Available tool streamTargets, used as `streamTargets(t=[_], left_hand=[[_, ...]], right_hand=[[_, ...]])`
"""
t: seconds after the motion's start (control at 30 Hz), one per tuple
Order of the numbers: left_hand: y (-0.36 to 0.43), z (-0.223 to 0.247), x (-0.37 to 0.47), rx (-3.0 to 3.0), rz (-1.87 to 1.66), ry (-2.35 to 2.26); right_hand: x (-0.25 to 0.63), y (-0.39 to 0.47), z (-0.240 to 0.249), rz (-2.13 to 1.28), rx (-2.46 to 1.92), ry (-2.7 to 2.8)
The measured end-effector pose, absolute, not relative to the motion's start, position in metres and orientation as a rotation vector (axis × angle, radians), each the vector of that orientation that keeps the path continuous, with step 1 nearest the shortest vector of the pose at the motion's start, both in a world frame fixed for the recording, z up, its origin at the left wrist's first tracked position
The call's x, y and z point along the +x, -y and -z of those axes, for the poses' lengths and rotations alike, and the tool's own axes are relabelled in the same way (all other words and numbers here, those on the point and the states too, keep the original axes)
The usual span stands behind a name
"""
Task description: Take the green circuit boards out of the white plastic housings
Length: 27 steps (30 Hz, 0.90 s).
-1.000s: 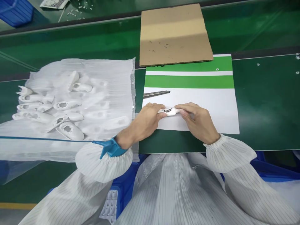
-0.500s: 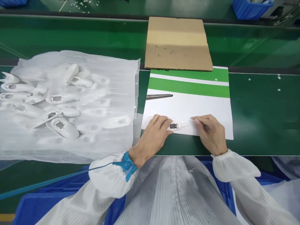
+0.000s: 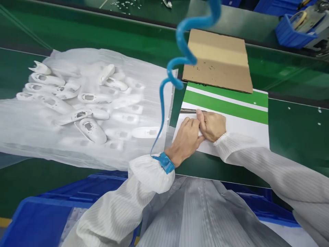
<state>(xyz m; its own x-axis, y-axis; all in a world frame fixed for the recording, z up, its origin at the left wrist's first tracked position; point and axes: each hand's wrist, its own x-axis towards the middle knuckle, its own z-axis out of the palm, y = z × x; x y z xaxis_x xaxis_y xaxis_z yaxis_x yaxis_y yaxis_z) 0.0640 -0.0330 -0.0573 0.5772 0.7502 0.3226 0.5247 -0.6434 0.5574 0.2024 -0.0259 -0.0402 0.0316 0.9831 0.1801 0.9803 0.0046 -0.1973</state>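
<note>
A dark green table with a thin pale front edge spans the view, running slightly downhill to the right. Behind it lies a long, glossy strip of brighter green, bordered by dark rails. Past that, a far work surface carries scattered small white bits at the top, with an open blue bin toward the upper right. Soft, whitish reflections spread over the green strip and the far surface. Large blue crates stand below the table's front edge, and a yellow stripe marks the floor at lower left.
</note>
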Motion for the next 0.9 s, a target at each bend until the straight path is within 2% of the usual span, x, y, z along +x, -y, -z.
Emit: streamTargets(t=[0.23,0.33,0.43,0.63,0.9], left_hand=[[0.037,0.048,0.063,2.420,-0.763,-0.954],[0.038,0.048,0.064,2.435,-0.731,-0.980],[0.037,0.048,0.062,2.531,-0.599,-0.950],[0.029,0.032,0.048,2.263,-0.522,-0.956],[0.027,0.014,0.044,2.034,-0.400,-0.894]], right_hand=[[0.206,0.037,0.043,0.197,-1.924,1.982],[0.203,0.034,0.044,0.170,-1.938,1.959],[0.204,0.030,0.041,-0.060,-1.979,1.885],[0.227,0.055,0.007,-0.820,-1.857,1.560],[0.240,0.092,0.000,-1.044,-1.769,1.403]])
